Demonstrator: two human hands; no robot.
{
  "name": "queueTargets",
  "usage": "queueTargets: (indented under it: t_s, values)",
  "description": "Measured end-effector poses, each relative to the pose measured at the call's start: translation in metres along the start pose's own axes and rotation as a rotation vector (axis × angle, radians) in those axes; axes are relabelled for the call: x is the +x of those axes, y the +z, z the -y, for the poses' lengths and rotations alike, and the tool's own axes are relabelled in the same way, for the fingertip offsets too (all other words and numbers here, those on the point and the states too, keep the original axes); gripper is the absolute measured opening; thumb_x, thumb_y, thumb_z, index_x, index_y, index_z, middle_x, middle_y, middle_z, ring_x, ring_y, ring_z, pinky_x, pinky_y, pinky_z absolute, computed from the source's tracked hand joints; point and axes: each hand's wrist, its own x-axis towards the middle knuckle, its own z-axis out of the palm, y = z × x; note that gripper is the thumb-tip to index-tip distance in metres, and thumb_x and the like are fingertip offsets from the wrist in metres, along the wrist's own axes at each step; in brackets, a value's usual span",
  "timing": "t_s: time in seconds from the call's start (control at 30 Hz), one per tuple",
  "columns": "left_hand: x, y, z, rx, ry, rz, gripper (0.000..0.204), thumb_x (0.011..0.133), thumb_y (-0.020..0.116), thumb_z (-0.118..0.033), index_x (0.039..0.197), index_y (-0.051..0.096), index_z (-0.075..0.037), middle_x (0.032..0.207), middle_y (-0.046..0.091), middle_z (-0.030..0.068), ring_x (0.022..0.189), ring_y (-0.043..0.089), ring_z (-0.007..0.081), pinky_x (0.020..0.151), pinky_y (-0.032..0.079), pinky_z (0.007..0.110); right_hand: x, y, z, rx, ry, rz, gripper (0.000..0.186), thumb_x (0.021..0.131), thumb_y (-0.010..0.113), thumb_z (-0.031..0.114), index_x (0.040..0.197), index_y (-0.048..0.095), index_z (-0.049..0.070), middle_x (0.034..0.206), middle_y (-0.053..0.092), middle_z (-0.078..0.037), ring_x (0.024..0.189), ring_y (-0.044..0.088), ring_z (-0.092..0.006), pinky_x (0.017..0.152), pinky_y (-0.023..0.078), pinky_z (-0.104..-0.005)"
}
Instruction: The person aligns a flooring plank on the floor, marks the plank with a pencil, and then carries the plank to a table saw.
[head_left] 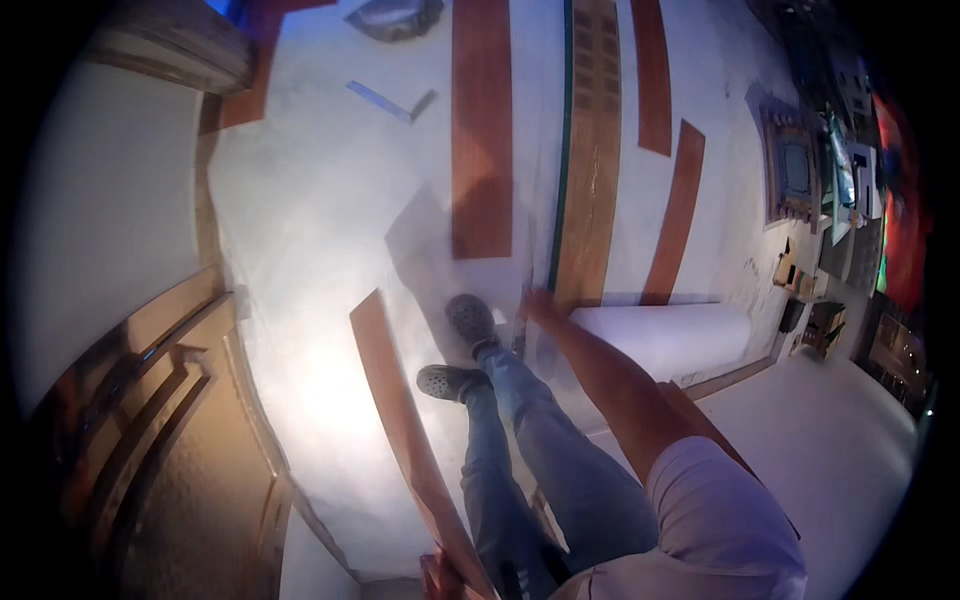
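Note:
A long reddish-brown plank (405,430) runs from the floor beside my feet up to the lower edge of the view. My left hand (438,577) is closed on its near end, partly cut off by the frame. My right arm stretches forward, and my right hand (541,306) is low by the near end of a long brown carton (588,200) with a dark green edge. Blur hides its fingers, and a small dark shape beside them is too unclear to name. Another reddish-brown plank (482,150) lies flat on the white floor ahead.
Two narrower planks, one far (652,75) and one nearer (675,215), lie right of the carton. A metal square (390,103) and a grey bundle (395,15) are ahead. A white roll (660,335) lies at right. A wooden door (200,450) stands left.

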Motion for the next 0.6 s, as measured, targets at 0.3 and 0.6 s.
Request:
queueTargets:
  t_s: [0.3, 0.6]
  values:
    - [0.103, 0.105, -0.012, 0.082, -0.209, -0.134, 0.060, 0.105, 0.045, -0.053, 0.102, 0.069, 0.001, 0.090, 0.067, 0.0055, 0.081, 0.060, 0.0145, 0.067, 0.048, 0.031, 0.188, -0.010, 0.048, 0.291, 0.461, -0.302, 0.065, 0.080, 0.075, 0.047, 0.128, 0.059, 0.007, 0.131, 0.062, -0.019, 0.118, 0.062, -0.0360, 0.098, 0.052, -0.0468]
    - [0.129, 0.128, -0.003, 0.029, -0.253, -0.185, 0.060, 0.105, 0.045, -0.054, 0.102, 0.069, 0.002, 0.090, 0.067, 0.0057, 0.081, 0.060, 0.0144, 0.067, 0.048, 0.031, 0.219, -0.001, 0.083, 0.256, 0.710, -0.327, 0.093, 0.064, 0.088, 0.058, 0.128, 0.056, -0.001, 0.129, 0.053, -0.023, 0.125, 0.052, -0.0387, 0.098, 0.054, -0.0465]
